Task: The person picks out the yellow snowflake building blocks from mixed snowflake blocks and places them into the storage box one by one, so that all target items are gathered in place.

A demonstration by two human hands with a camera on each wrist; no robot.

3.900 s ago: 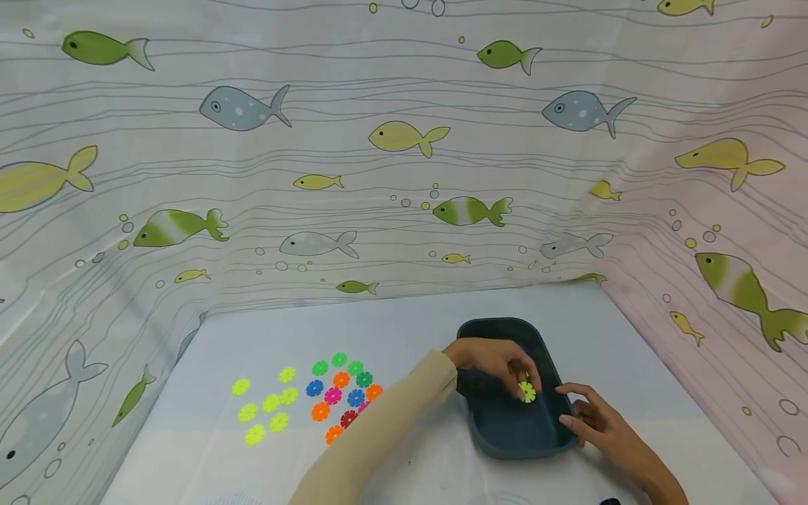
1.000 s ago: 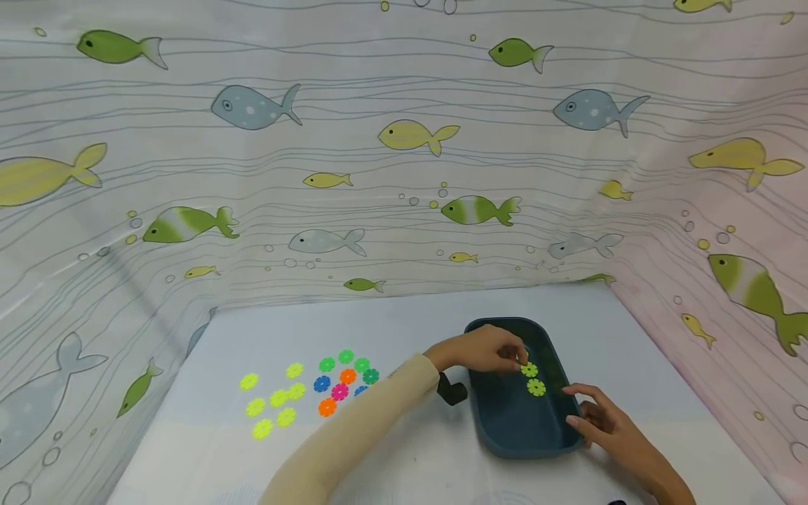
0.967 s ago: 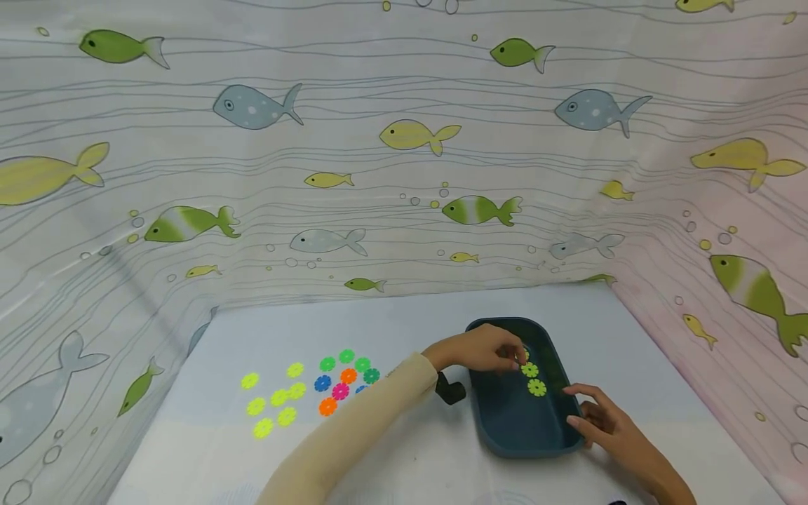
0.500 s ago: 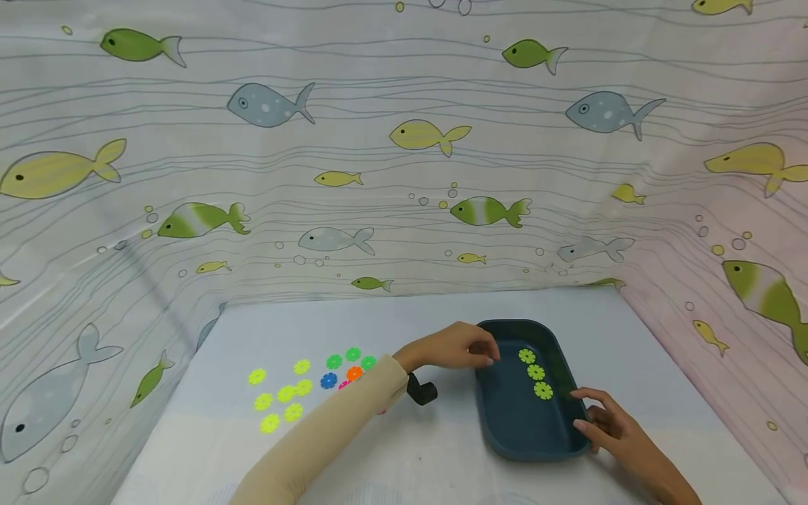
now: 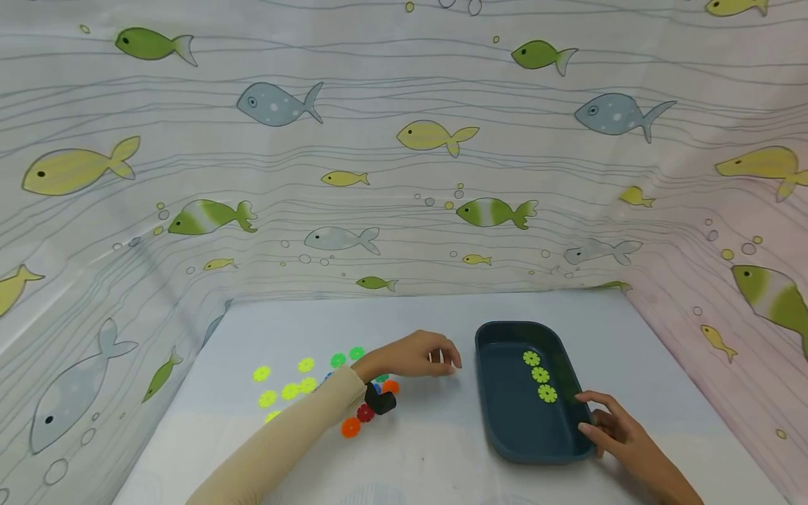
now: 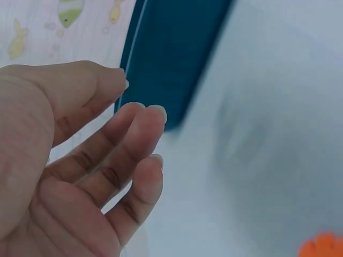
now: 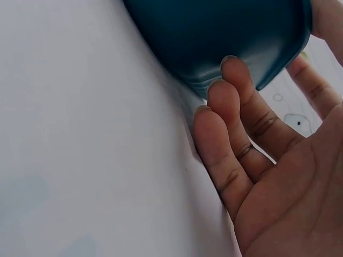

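My left hand (image 5: pixel 413 356) hangs over the table left of the tray, fingers loosely bent, holding nothing. The left wrist view shows a gap between its thumb and fingers, with the tray (image 6: pixel 166 59) behind them. My right hand (image 5: pixel 628 438) holds the near right side of the dark blue tray (image 5: pixel 520 428). In the right wrist view its fingertips (image 7: pixel 236 72) are against the outside wall. Three yellow flower-shaped discs (image 5: pixel 540 374) lie in a slanting row in the tray, toward its right side.
Several yellow discs (image 5: pixel 268 398) lie on the left of the white table (image 5: pixel 435 456). Green discs (image 5: pixel 338 360), orange discs (image 5: pixel 351 427) and a dark red disc (image 5: pixel 365 413) lie nearer the middle, partly hidden by the left sleeve (image 5: pixel 278 442). Fish-patterned sheets (image 5: pixel 435 168) surround the table.
My left hand has let go of a yellow disc and moved left, out of the tray. Three yellow discs now show inside. My right hand stays at the tray's side.
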